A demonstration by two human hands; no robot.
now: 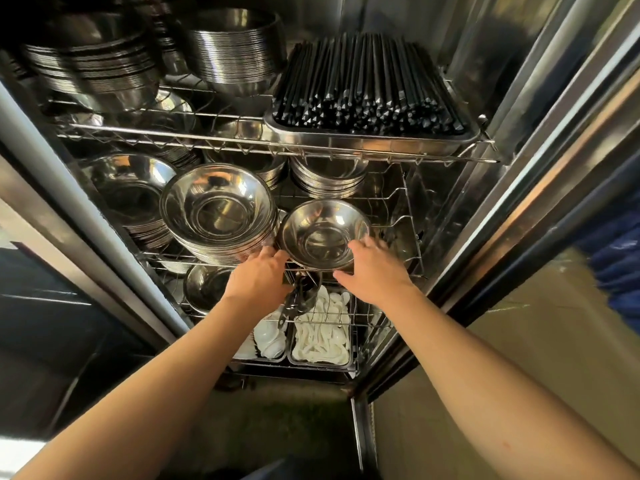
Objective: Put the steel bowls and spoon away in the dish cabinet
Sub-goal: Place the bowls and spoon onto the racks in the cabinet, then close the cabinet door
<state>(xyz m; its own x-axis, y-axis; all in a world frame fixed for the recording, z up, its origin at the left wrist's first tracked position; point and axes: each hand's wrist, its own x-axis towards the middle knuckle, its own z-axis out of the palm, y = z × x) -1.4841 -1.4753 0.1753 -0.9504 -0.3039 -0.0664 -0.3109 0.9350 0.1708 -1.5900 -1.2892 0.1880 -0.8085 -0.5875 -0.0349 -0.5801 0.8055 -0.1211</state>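
Note:
A steel bowl (pixel 323 233) sits on the middle wire shelf (pixel 408 237) of the open dish cabinet, at the front right, on top of what looks like one or two more bowls. My right hand (pixel 374 268) grips its near right rim. My left hand (pixel 259 278) touches its near left rim and also holds a dark steel spoon (pixel 299 292), which hangs down from under the hand. A tall stack of steel bowls (pixel 218 209) stands just left of the bowl, touching it.
More bowl stacks (pixel 131 192) fill the middle shelf's left and back. The upper shelf holds bowl stacks (pixel 235 46) and a tray of black chopsticks (pixel 367 88). Below are trays of white spoons (pixel 322 334) and a bowl (pixel 204 285). The steel door (pixel 540 174) stands open at right.

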